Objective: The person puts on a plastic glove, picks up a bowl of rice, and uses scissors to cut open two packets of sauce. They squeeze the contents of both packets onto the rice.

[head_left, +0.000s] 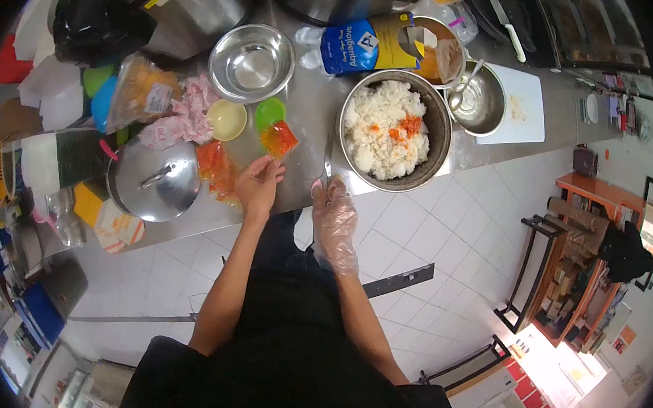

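My bare left hand (260,185) is at the counter's front edge, its fingertips pinching the lower edge of a small clear packet (280,139) with orange-red contents. Behind that packet sits a small green bowl (270,114). More orange-red packets (217,169) lie left of the hand. My right hand (334,219), in a clear plastic glove, is closed around what looks like a pair of scissors (328,159), blades pointing away from me. To its right stands a large metal pot of white rice (385,138) with orange bits (409,127) on top.
A steel bowl (252,63), a yellow bowl (227,119) and a pot lid (155,178) crowd the left. A blue-yellow Aquaglove pack (369,43) lies behind the rice. Further right are a steel bowl with a spoon (465,87), a white board (520,105) and a knife (512,32).
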Tool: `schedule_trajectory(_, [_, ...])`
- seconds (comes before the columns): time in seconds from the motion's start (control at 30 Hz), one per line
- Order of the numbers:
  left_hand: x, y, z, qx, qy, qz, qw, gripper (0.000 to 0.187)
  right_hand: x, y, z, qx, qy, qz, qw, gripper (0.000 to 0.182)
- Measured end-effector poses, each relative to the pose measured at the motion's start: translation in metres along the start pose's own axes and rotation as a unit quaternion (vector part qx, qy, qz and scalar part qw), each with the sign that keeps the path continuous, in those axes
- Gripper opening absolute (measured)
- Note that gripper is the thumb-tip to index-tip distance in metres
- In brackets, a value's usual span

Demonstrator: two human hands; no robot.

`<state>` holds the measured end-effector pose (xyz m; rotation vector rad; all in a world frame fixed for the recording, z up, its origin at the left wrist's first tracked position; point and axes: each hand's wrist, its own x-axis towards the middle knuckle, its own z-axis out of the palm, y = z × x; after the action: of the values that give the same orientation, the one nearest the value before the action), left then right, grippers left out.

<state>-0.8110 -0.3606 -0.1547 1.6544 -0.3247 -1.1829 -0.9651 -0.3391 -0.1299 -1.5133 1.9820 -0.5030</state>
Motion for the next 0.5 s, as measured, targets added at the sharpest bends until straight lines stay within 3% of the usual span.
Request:
schedule_trajectory(0.07, [-0.008, -0.005, 0.008, 0.003, -0.008, 0.003, 1.0, 0.024, -0.002, -0.011, 0.002, -0.064, 0.026, 0.02, 0.997, 0.033])
schedule_trajectory(0.1, [-0.012, -0.007, 0.013, 0.003, -0.014, 0.007, 1.0, 0.023, -0.001, -0.007, 0.002, -0.058, -0.011, 0.019, 0.998, 0.037])
schedule_trajectory(0.23, [-0.016, -0.016, 0.021, 0.035, -0.016, -0.024, 0.999, 0.023, -0.004, 0.005, 0.012, -0.044, 0.001, 0.024, 0.999, 0.035])
schedule_trajectory(0.3, [-0.015, -0.023, 0.022, 0.049, -0.012, -0.022, 0.998, 0.023, -0.004, 0.008, 0.008, 0.099, 0.115, -0.041, 0.988, 0.036])
schedule_trajectory(0.43, [-0.011, -0.032, 0.019, 0.011, -0.016, -0.003, 1.0, 0.022, -0.001, 0.023, -0.006, 0.069, 0.058, 0.034, 0.995, 0.033])
schedule_trajectory(0.47, [-0.012, -0.026, 0.019, 0.03, -0.021, -0.002, 0.999, 0.022, -0.005, 0.027, -0.016, 0.315, -0.035, 0.158, 0.935, 0.032])
schedule_trajectory(0.5, [-0.013, -0.021, 0.019, 0.048, -0.026, -0.001, 0.999, 0.022, -0.01, 0.033, -0.023, 0.534, -0.124, 0.268, 0.793, 0.033])
